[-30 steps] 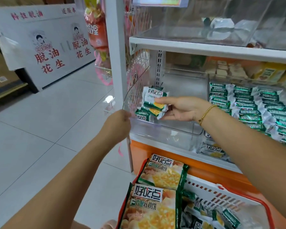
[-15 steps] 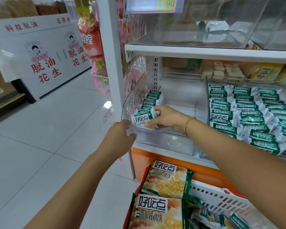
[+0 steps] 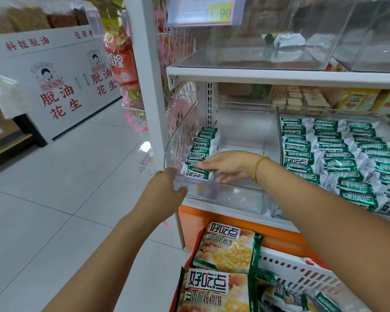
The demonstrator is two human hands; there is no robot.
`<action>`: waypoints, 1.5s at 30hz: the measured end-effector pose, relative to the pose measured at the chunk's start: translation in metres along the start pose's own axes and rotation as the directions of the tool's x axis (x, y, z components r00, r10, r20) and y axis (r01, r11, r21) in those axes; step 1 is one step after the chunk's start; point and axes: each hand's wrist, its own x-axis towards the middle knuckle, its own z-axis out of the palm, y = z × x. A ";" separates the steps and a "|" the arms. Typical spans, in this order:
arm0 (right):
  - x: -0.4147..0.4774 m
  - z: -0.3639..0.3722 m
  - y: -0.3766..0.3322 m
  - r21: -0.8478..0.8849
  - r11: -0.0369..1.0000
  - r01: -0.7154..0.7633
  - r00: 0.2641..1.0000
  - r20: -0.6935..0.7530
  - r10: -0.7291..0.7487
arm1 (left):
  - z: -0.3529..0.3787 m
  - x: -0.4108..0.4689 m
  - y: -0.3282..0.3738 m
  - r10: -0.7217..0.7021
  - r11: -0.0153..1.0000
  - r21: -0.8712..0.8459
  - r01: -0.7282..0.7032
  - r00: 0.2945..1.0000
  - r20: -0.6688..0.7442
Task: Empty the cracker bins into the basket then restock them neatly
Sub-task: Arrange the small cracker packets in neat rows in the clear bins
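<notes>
A clear plastic bin (image 3: 225, 188) stands on the middle shelf with a neat row of green-and-white cracker packs (image 3: 200, 152) along its left wall. My right hand (image 3: 227, 166) reaches into the bin, fingers stretched flat against the front packs of that row. My left hand (image 3: 167, 190) grips the bin's front left corner. The bin to the right (image 3: 279, 136) is full of ordered rows of the same packs (image 3: 338, 161). Below, the red-and-white basket (image 3: 302, 269) holds large cracker bags (image 3: 225, 246) and loose small packs (image 3: 286, 296).
A white shelf post (image 3: 149, 86) stands just left of the bin. The upper shelf (image 3: 279, 75) carries clear bins with a few silver packs. An orange base panel (image 3: 212, 219) runs under the shelf. Tiled floor (image 3: 54, 199) opens to the left, with a white display cabinet (image 3: 54, 86) beyond.
My right hand carried small packs down into the left bin, set them at the front of the row and now lies flat against them. My left hand slid to the bin's front corner.
</notes>
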 end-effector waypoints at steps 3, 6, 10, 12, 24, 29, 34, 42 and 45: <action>0.007 0.008 -0.007 -0.104 0.994 0.042 0.991 -0.126 -0.055 | 0.000 0.000 0.001 -0.012 1.000 0.012 0.012 1.000 -0.003; 0.016 0.018 -0.019 -0.154 0.988 0.026 0.976 -0.208 -0.059 | 0.000 0.001 0.000 -0.006 1.000 0.025 0.006 1.000 0.001; 0.029 0.028 -0.033 -0.342 0.933 -0.110 0.969 -0.244 0.025 | 0.001 0.001 -0.002 -0.011 1.000 0.019 0.011 1.000 0.007; 0.035 0.031 -0.032 -0.389 0.914 -0.118 0.971 -0.237 0.024 | 0.001 0.001 -0.002 -0.008 1.000 0.019 0.008 1.000 0.010; 0.028 0.010 -0.015 -0.277 0.946 -0.170 0.973 -0.199 0.116 | -0.002 -0.003 -0.002 0.021 1.000 0.018 -0.021 1.000 0.019; 0.026 0.005 -0.016 -0.156 0.971 -0.183 0.974 -0.166 0.157 | -0.002 -0.002 -0.002 0.019 1.000 0.018 -0.019 1.000 0.025; 0.033 0.015 -0.016 -0.166 0.982 -0.093 0.980 -0.190 0.060 | -0.002 -0.003 -0.002 0.023 0.999 0.025 -0.023 0.999 0.034; 0.026 0.006 -0.025 -0.244 0.967 -0.066 0.969 -0.247 0.004 | -0.001 -0.002 -0.005 0.019 0.999 0.032 -0.020 0.999 0.037; 0.030 0.006 -0.025 -0.289 0.956 -0.052 0.947 -0.317 -0.044 | -0.001 -0.003 -0.003 0.022 0.999 0.038 -0.024 0.999 0.035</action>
